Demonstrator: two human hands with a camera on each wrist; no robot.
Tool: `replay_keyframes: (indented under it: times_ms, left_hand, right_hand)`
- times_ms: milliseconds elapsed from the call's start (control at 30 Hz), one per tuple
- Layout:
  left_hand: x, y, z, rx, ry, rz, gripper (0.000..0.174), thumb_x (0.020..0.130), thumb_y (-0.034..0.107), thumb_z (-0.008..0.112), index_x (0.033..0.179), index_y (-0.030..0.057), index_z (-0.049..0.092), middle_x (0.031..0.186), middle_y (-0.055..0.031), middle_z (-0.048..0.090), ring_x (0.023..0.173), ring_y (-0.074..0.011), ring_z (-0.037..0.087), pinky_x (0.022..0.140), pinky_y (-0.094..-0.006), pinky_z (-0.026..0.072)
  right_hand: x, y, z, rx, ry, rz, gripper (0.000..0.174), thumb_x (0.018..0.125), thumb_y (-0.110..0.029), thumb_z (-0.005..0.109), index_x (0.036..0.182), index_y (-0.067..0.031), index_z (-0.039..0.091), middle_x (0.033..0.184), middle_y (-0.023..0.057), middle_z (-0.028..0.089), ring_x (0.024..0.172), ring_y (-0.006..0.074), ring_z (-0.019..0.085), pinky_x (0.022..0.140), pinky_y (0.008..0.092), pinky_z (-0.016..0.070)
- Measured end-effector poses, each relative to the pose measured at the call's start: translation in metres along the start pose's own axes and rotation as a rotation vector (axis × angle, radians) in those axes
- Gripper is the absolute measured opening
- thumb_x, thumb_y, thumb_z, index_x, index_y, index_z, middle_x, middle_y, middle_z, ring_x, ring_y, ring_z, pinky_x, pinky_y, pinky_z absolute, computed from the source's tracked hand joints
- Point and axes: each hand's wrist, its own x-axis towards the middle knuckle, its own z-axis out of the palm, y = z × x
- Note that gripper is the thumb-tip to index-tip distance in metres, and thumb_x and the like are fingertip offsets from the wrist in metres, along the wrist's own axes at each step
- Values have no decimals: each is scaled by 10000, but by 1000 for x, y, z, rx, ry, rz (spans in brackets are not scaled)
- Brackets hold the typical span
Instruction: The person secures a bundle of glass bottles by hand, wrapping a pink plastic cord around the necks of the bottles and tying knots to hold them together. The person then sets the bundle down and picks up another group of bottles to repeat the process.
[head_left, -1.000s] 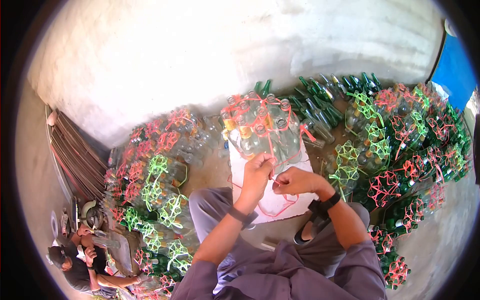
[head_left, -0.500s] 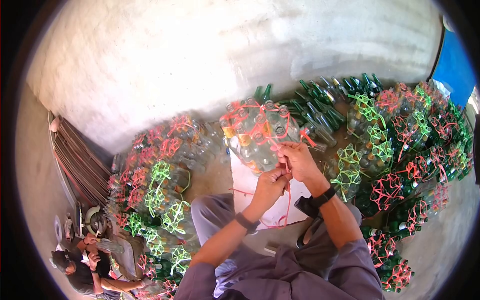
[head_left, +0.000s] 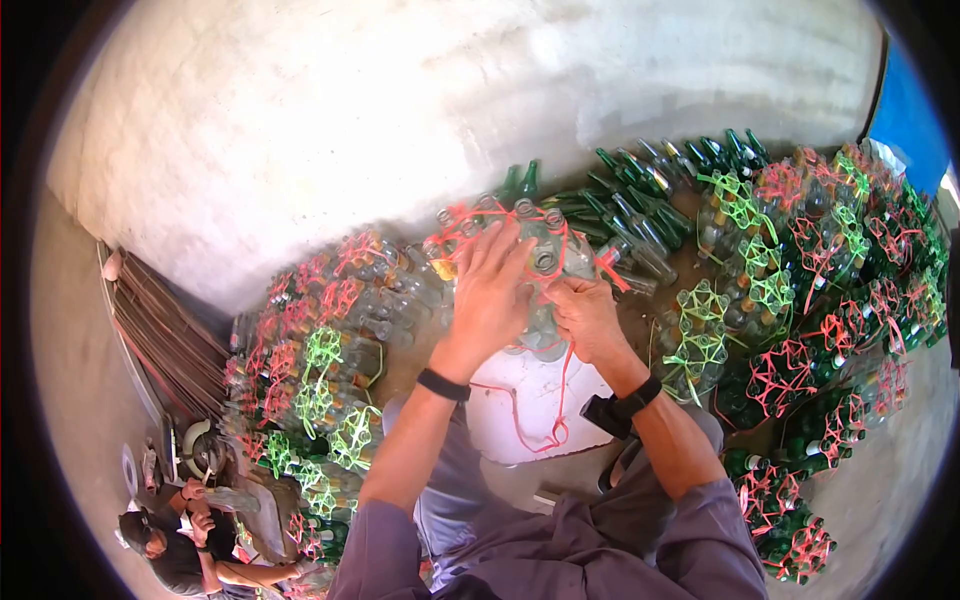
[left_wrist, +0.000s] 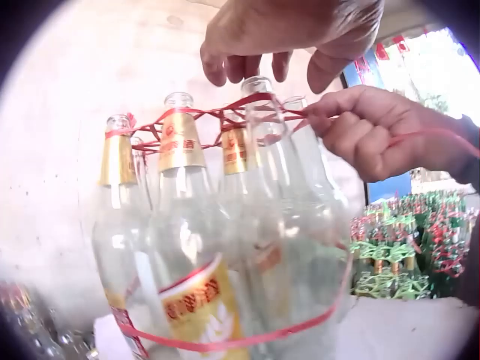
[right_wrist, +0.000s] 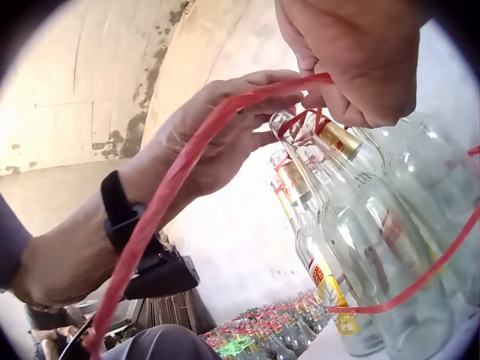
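Observation:
A cluster of clear glass bottles (left_wrist: pixel 180 232) stands upright on a white board (head_left: pixel 490 430), gold labels on some necks. Red plastic twine (left_wrist: pixel 202 347) loops round their bodies, and more of it weaves between the necks. My left hand (head_left: pixel 490 300) is over the bottle tops, its fingers spread and pointing down around the mouths in the left wrist view. At the near right neck, my right hand (head_left: pixel 588 312) pinches the red twine close to the glass. From this hand a loose tail (right_wrist: pixel 166 186) trails down, ending in a loop on the board.
Tied bottle bundles (head_left: pixel 325 375) with red and green twine crowd the left. More bundles (head_left: pixel 785 370) fill the right, and loose green bottles (head_left: pixel 625 205) lean by the wall (head_left: pixel 330 130). Another person (head_left: pixel 175 545) sits at the lower left, hands on a bottle.
Both hands worked together on the twine in front of the bottles. My left hand has since moved up and away onto the bottle tops; the right stays by the near neck with the twine.

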Motion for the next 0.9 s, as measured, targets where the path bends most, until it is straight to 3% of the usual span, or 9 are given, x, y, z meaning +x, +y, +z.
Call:
replay_keyframes:
  times_ms: [133, 233, 467, 533, 667, 733, 767, 833, 900]
  left_hand:
    - [2, -9, 8, -10, -116, -13, 679, 766, 12, 731, 1414, 63, 532, 1526, -110, 474, 1439, -306, 401, 1190, -488, 226]
    - [2, -8, 8, -57, -115, -47, 677, 770, 9, 726, 1415, 58, 529, 1517, -106, 484, 1447, -287, 392, 1198, -480, 199]
    - [-3, -6, 9, -51, -76, -48, 558, 764, 12, 732, 1304, 80, 611, 1497, -101, 504, 1434, -295, 413, 1184, -499, 222]
    - [-5, -7, 12, -61, -42, -34, 461, 747, -4, 737, 1190, 100, 662, 1471, -100, 528, 1413, -305, 444, 1162, -522, 254]
    - [-5, -9, 16, -124, -1, -48, 408, 725, -22, 742, 1107, 107, 677, 1426, -96, 559, 1398, -309, 465, 1139, -530, 284]
    - [-5, -14, 19, -140, 18, -20, 390, 707, -44, 734, 1060, 108, 672, 1392, -84, 579, 1393, -315, 471, 1116, -529, 311]
    - [-5, -14, 18, -146, 22, -24, 390, 707, -44, 734, 1060, 108, 672, 1392, -84, 579, 1393, -315, 471, 1116, -529, 311]
    - [-4, -11, 16, -192, 32, -25, 395, 701, -71, 704, 1053, 105, 664, 1328, -82, 601, 1392, -331, 469, 1093, -527, 337]
    - [-4, -14, 18, -197, 33, -13, 399, 699, -84, 688, 1052, 99, 659, 1298, -84, 605, 1391, -339, 469, 1085, -526, 346]
  right_hand:
    - [-5, 0, 1, -132, 40, -114, 193, 932, -129, 661, 806, 15, 689, 529, -83, 390, 416, 24, 311, 387, 246, 206]
    - [-10, -2, -1, -167, -24, -145, 200, 937, -125, 656, 812, 25, 696, 536, -79, 409, 424, 24, 320, 394, 247, 204]
    - [-9, -8, -12, -321, 12, -161, 215, 933, -122, 651, 787, 27, 702, 554, -70, 440, 467, 18, 337, 421, 249, 230]
    - [-6, -7, -14, -490, 20, -337, 208, 901, -154, 651, 806, 10, 737, 615, -77, 515, 565, 27, 408, 492, 254, 312]
    - [-12, -23, -12, -597, 1, -418, 170, 874, -121, 646, 790, 13, 710, 594, -20, 546, 573, 32, 412, 498, 274, 343]
    - [-9, -41, -9, -854, -41, -657, 115, 831, -66, 631, 761, 15, 670, 584, 95, 565, 517, 100, 439, 506, 302, 376]
    - [-8, -49, -6, -863, -42, -654, 115, 831, -66, 631, 761, 15, 670, 584, 95, 565, 517, 100, 439, 506, 302, 376]
    - [-4, -65, 1, -1042, -127, -812, 97, 791, -45, 635, 720, 20, 621, 634, 200, 564, 497, 261, 526, 516, 369, 422]
    - [7, -75, 6, -1136, -174, -895, 90, 794, -36, 646, 738, 27, 616, 652, 191, 565, 510, 279, 528, 514, 371, 415]
